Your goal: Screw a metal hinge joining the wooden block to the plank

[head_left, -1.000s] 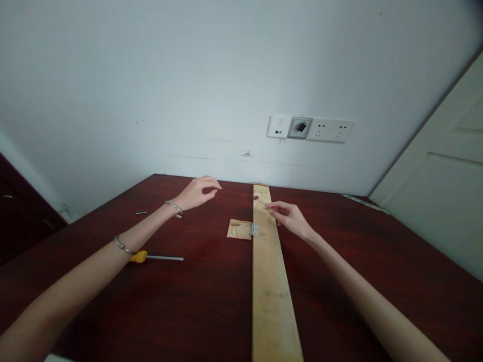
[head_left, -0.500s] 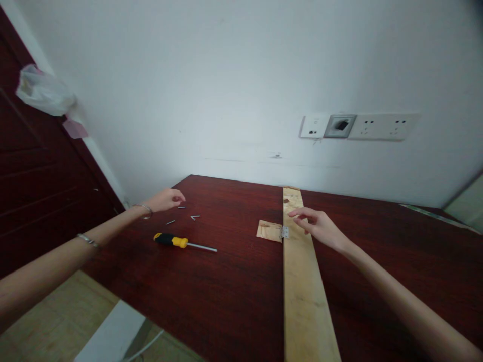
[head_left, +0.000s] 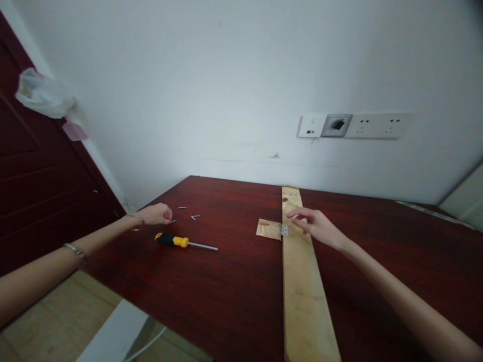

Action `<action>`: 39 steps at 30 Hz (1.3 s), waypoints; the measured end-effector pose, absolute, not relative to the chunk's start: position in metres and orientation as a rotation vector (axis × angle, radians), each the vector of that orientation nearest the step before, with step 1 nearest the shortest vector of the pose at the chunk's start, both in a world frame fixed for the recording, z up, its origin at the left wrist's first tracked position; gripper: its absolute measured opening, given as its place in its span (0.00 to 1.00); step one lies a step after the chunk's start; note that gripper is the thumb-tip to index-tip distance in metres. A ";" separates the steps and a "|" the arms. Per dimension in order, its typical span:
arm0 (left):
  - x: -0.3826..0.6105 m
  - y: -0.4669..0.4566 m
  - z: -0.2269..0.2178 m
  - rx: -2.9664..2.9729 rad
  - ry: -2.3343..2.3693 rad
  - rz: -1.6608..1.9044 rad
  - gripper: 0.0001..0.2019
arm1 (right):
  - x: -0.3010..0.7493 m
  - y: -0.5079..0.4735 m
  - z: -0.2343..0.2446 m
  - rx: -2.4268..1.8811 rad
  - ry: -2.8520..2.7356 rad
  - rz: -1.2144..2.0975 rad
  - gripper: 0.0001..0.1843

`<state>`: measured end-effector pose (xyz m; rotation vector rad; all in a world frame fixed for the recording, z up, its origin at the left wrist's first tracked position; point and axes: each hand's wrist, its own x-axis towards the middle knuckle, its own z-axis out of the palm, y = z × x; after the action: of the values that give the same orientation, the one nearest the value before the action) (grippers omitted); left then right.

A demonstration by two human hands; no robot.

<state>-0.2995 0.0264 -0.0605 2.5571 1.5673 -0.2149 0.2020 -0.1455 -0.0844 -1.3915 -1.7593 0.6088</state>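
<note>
My left hand (head_left: 158, 214) is at the table's left side, its fingers pinched together at a small metal screw (head_left: 172, 221), whose end shows past the fingertips. Several more screws (head_left: 194, 216) lie just to the right. Nearer to me is a yellow and black screwdriver (head_left: 173, 240), its shaft pointing right. My right hand (head_left: 317, 227) hovers over a long wooden board (head_left: 302, 286), fingers bent and apart, with nothing seen in them. Below its fingertips a metal hinge (head_left: 285, 230) sits on the board's left edge, next to a small wooden piece (head_left: 268, 229).
The dark red tabletop (head_left: 234, 291) meets a white wall with a row of sockets (head_left: 354, 125). At the left are a dark red door (head_left: 30, 166) and a hanging plastic bag (head_left: 45, 95). A white box-like object (head_left: 113, 332) and a cable stand below the table's front edge.
My left hand has moved left and nearer to me, from beside the far screw to the near-left one, and its fingers have closed. My right hand has hardly moved.
</note>
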 end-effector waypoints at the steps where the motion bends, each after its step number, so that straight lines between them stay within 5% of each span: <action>1: -0.299 0.027 -0.062 2.555 1.586 -0.234 0.10 | 0.202 -0.146 -0.083 -1.396 -1.766 0.589 0.15; 13: -0.288 0.039 -0.075 2.627 1.719 -0.336 0.08 | 0.205 -0.149 -0.076 -1.384 -1.761 0.554 0.15; 25: -0.094 0.004 -0.063 2.504 0.774 0.849 0.09 | 0.204 -0.142 -0.080 -1.373 -1.671 0.621 0.14; 39: 0.020 -0.061 -0.083 2.163 0.366 1.068 0.05 | 0.203 -0.137 -0.084 -1.266 -1.526 0.631 0.15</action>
<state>0.0204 -0.0609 -0.0828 2.1630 0.3661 1.0681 0.2033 -0.1366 -0.0844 -1.2658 -1.5257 0.6309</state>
